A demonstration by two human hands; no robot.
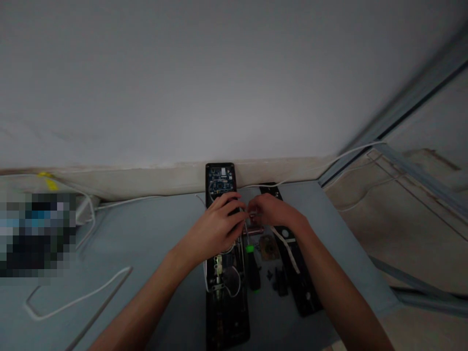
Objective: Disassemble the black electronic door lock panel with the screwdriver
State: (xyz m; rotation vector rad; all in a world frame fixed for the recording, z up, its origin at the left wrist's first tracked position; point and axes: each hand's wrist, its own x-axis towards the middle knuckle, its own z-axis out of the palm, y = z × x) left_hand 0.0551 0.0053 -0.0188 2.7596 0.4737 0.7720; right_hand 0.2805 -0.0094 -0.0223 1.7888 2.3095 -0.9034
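Note:
A long black housing [228, 321] lies open on the table, with a blue circuit board [221, 179] at its far end and thin wires along its inside. My left hand [223, 222] is over the middle of this housing, fingers bent and closed near its right edge; what they grip is hidden. Just to the right, my right hand [272, 209] has its fingers curled together in a pinch, and the thing between them is too small to name. Below the fingertips lie a reddish cylinder [254, 230] and a black screwdriver with green bands [253, 270].
A second long black panel [305, 297] with a white ribbon cable [287, 246] lies under my right forearm. A brownish square plate [269, 247] and small black parts [281, 282] sit between. White cables run along the wall [226, 97]. A blurred-out object [36, 234] stands left.

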